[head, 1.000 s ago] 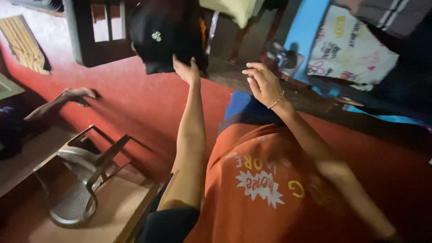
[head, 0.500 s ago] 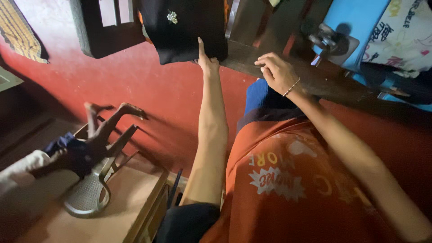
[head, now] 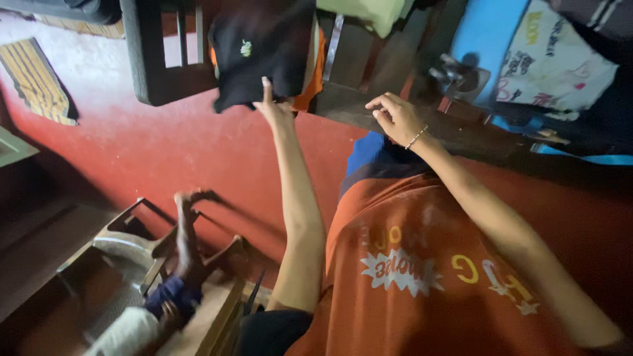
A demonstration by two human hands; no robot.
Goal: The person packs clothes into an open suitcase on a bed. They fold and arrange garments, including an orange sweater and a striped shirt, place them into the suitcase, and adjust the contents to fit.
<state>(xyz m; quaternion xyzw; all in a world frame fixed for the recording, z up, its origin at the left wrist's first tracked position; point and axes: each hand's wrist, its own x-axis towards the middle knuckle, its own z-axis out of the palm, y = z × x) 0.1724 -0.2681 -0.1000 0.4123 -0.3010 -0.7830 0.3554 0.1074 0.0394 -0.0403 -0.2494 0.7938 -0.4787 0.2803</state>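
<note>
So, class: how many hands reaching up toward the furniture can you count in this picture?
2. The left hand touches the lower edge of the black garment hanging from the dark furniture. The right hand, with a bracelet, rests on the dark wooden ledge beside it. None seems hidden.

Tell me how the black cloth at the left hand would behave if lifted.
The black cloth hangs in folds over the chair, so it is probably floppy and light. The left hand touches its lower edge; it would likely sag and drape.
</note>
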